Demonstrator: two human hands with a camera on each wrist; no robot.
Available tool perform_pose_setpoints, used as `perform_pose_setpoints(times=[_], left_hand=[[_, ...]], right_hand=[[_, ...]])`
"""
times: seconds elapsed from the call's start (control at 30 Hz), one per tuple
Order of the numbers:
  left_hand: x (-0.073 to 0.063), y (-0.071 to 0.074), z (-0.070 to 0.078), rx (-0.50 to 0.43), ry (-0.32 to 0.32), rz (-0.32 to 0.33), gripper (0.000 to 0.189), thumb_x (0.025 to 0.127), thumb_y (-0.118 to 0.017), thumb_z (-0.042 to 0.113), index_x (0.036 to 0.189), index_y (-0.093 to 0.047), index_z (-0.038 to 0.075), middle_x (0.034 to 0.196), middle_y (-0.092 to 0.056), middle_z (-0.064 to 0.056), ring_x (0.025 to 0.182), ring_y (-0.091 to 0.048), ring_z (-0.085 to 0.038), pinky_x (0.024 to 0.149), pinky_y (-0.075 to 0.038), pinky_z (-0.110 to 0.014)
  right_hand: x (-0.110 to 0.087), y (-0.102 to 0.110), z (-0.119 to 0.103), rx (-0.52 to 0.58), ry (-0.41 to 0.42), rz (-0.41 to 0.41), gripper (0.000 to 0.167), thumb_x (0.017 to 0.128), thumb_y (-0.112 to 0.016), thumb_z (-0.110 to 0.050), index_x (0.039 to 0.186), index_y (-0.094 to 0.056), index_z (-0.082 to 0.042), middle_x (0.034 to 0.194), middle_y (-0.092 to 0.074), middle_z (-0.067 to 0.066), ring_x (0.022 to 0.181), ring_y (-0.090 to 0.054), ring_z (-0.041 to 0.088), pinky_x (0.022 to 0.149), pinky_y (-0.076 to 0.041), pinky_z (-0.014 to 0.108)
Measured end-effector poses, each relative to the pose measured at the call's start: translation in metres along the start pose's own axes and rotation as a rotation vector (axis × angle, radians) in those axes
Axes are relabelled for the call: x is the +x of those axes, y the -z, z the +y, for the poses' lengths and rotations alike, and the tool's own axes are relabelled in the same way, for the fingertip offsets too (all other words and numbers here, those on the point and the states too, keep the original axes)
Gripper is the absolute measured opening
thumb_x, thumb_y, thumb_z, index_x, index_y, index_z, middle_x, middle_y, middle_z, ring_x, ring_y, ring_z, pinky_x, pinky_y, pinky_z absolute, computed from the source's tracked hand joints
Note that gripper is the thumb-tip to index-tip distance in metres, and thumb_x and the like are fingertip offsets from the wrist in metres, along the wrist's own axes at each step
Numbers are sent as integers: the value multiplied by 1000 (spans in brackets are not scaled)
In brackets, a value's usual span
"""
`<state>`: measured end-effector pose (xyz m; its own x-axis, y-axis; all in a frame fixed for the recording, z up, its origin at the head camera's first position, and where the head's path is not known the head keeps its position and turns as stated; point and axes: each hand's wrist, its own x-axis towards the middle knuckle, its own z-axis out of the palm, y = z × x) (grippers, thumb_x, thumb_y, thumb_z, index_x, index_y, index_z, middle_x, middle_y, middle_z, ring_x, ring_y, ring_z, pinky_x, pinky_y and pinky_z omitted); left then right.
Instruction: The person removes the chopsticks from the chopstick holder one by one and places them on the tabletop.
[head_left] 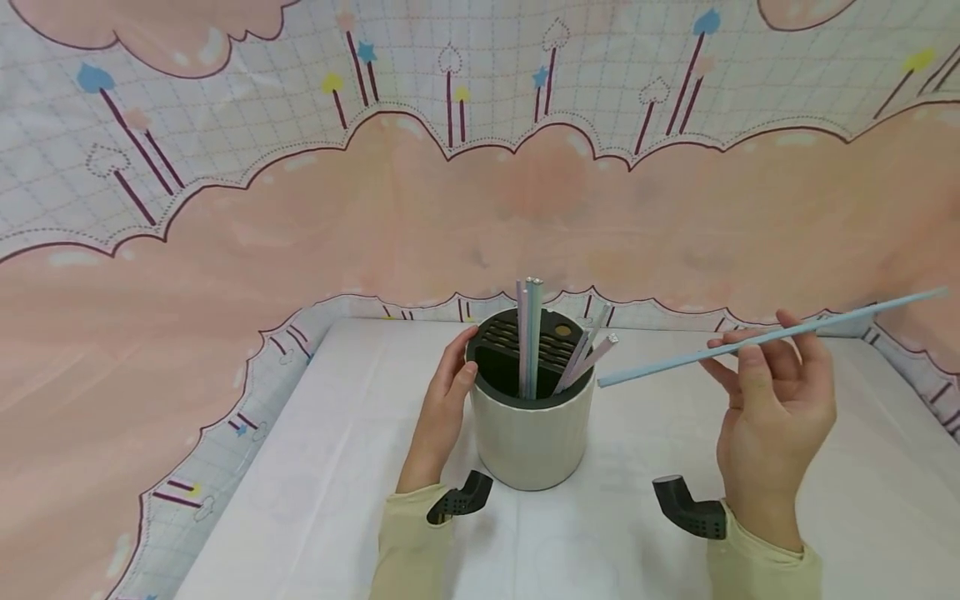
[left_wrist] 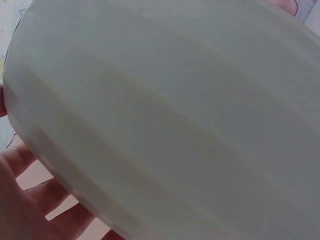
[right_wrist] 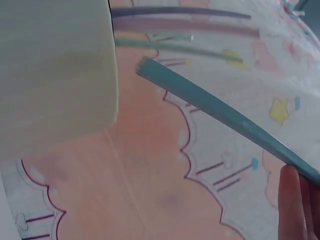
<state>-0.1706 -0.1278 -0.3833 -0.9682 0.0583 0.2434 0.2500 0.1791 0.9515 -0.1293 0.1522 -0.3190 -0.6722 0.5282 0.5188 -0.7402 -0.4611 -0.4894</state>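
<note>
My left hand (head_left: 438,417) holds the left side of a cream round pen holder (head_left: 528,446), its thumb by the dark rim. In the left wrist view, the holder's pale wall fills most of the frame, with fingers (left_wrist: 50,197) around its edge. My right hand (head_left: 776,412) pinches a long, slim light-blue stick (head_left: 693,357) between thumb and fingers. The stick slants up to the right, its lower left end close to the holder's right rim. In the right wrist view that rough-looking end (right_wrist: 145,65) points toward the holder. Several pastel sticks (head_left: 534,333) stand in the holder.
Inside the holder's black top (head_left: 517,337) are rows of slots at the back and an open front compartment. Two more sticks (head_left: 592,360) lean right over its rim. The holder stands on a white-covered table (head_left: 315,467), with a patterned pink cloth (head_left: 420,225) behind.
</note>
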Motion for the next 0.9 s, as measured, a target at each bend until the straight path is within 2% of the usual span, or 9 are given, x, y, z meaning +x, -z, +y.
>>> perform_pose_setpoints(times=[0.13,0.27,0.37,0.47,0.67,0.8,0.9], left_hand=[[0,1,0,2,-1,4,42,91,-38,46,133,-33,41,141,-25,16,130,-23,-14,101,-26,-45],[0,1,1,13,-5,12,43,91,-38,47,133,-33,40,143,-25,10,130,-23,-16,101,-26,-47],[-1,2,1,7,0,9,43,91,-38,47,133,-33,40,144,-24,8,131,-22,-16,101,-25,-47],[-2,2,1,-4,14,2,42,91,-38,46,133,-33,41,143,-25,12,131,-22,-14,102,-25,-45],[-1,1,-1,2,25,2,44,91,-38,48,133,-33,41,142,-24,14,131,-22,-14,101,-25,-47],[-1,1,0,-2,28,-5,43,90,-37,50,132,-33,43,140,-25,18,130,-23,-13,102,-25,-46],[-1,1,0,-15,15,-9,43,91,-37,48,133,-34,41,140,-26,18,130,-23,-13,102,-24,-45]], right_hand=[[7,12,0,-91,-81,-6,42,81,-53,14,122,-43,10,90,-55,26,78,-60,33,65,-52,40],[12,27,7,-290,-253,-12,44,81,-59,4,123,-48,2,91,-58,20,81,-60,28,64,-53,35],[14,42,17,-490,-370,-65,46,81,-61,-5,125,-50,-6,93,-59,14,83,-60,23,65,-52,31],[14,59,29,-599,-454,-120,46,82,-61,-10,126,-49,-9,93,-60,10,82,-61,20,65,-52,29],[11,92,55,-764,-562,-211,50,87,-57,-19,133,-40,-9,96,-61,10,83,-61,17,65,-52,30],[6,123,76,-873,-666,-226,62,87,-56,-32,139,-30,-14,102,-60,10,85,-61,16,67,-52,29],[1,137,85,-925,-754,-246,66,86,-54,-38,141,-26,-15,106,-58,11,86,-60,15,69,-52,28]])
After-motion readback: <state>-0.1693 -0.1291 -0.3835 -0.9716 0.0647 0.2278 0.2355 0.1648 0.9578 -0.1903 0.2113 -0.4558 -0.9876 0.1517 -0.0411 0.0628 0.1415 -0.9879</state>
